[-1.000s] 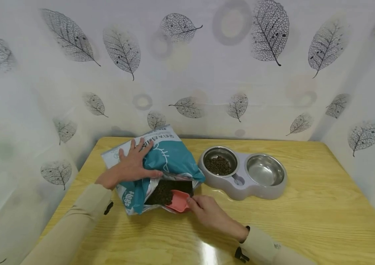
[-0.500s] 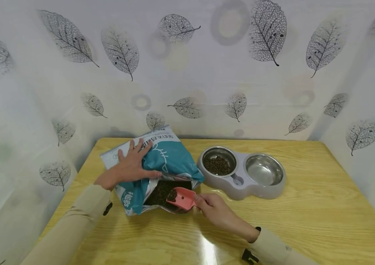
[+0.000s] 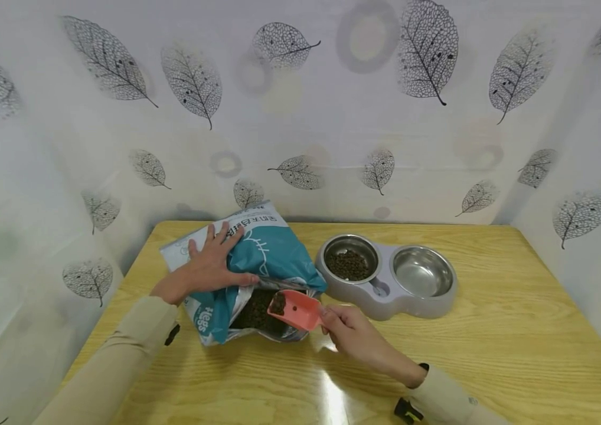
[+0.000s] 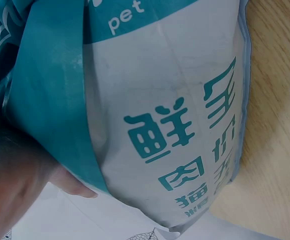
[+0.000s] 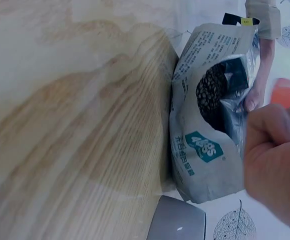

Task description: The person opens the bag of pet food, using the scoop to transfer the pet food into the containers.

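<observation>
A teal and white pet food bag [image 3: 284, 251] lies on the table, its mouth gaping toward me and dark kibble [image 3: 254, 313] showing inside. My left hand [image 3: 206, 270] rests on the bag's upper side, fingers spread, thumb along the edge of the opening. With my right hand [image 3: 361, 339] I grip the handle of a pink scoop [image 3: 306, 311], which overlaps the bag's mouth in the head view. Some brown kibble sits at the scoop's front end. In the right wrist view, the scoop [image 5: 287, 93] shows blurred beyond my curled fingers.
To the right of the bag stands a grey double feeder [image 3: 385, 308]. Its left steel bowl [image 3: 327, 245] holds brown kibble; the right steel bowl [image 3: 423, 278] shows bare metal. A leaf-print sheet [image 3: 300, 118] hangs behind the wooden table [image 3: 518, 330].
My right hand has drawn the scoop rightward and up out of the kibble in the bag, carrying some pieces. My left hand has stayed in place on the bag.
</observation>
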The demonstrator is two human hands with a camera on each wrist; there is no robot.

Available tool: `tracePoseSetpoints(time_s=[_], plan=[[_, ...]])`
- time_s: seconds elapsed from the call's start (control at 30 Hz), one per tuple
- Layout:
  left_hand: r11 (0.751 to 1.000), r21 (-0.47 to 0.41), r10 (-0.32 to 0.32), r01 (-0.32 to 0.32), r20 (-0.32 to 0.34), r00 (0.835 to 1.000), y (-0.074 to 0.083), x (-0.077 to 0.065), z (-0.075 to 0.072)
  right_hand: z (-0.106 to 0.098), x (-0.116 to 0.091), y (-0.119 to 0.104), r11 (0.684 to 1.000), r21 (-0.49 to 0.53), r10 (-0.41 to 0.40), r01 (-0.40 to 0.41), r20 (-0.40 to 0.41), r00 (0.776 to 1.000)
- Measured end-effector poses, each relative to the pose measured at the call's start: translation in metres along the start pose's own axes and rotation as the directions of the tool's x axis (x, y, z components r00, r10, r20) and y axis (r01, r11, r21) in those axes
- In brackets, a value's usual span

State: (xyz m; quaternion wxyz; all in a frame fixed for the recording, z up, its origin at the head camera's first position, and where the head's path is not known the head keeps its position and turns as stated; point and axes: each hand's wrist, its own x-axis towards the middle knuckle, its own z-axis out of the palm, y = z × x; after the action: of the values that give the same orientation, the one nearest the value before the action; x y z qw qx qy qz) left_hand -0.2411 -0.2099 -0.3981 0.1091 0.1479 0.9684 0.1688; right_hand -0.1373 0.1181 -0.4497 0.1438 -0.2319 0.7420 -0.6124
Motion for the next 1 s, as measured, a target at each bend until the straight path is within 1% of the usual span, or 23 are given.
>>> tracePoseSetpoints(time_s=[0.07, 0.13, 0.23, 0.33, 0.5, 0.63, 0.8, 0.9, 1.0], plan=[[1.0, -0.003, -0.001, 0.001, 0.0, 1.0, 0.0, 0.0, 0.0, -0.003, -0.002, 0.0, 0.995, 0.099, -0.028, 0.027, 0.008, 1.0], [1.0, -0.005, 0.0, 0.0, 0.001, 1.0, 0.0, 0.0, 0.001, -0.005, -0.002, 0.001, 0.984, 0.172, -0.058, 0.055, 0.01, 0.998], [1.0, -0.007, -0.001, 0.001, 0.0, 1.0, 0.0, 0.0, 0.001, -0.008, -0.002, 0.001, 0.974, 0.206, -0.095, 0.093, -0.001, 0.995], [1.0, -0.005, -0.004, 0.004, 0.003, 1.0, 0.001, 0.0, 0.001, -0.01, -0.003, 0.001, 0.976, 0.196, -0.094, 0.094, -0.008, 0.995], [1.0, -0.001, -0.005, 0.005, 0.005, 1.0, 0.002, -0.001, 0.0, -0.015, -0.004, 0.001, 0.982, 0.186, -0.037, 0.04, -0.02, 0.999], [1.0, -0.001, -0.005, 0.005, 0.005, 1.0, 0.003, -0.001, -0.002, -0.021, -0.004, 0.002, 0.98, 0.194, -0.031, 0.038, -0.043, 0.999], [1.0, -0.002, -0.001, 0.001, 0.009, 1.0, 0.004, -0.001, -0.003, -0.036, -0.001, 0.002, 0.989, 0.14, -0.03, 0.048, -0.125, 0.992], [1.0, 0.001, 0.0, 0.0, 0.011, 1.0, 0.004, -0.001, -0.002, -0.047, 0.002, 0.003, 0.995, 0.103, 0.008, 0.01, -0.173, 0.985], [1.0, 0.006, -0.002, 0.002, 0.009, 1.0, 0.003, -0.001, -0.002, -0.058, 0.004, 0.001, 0.998, 0.045, 0.057, -0.048, -0.216, 0.975]])
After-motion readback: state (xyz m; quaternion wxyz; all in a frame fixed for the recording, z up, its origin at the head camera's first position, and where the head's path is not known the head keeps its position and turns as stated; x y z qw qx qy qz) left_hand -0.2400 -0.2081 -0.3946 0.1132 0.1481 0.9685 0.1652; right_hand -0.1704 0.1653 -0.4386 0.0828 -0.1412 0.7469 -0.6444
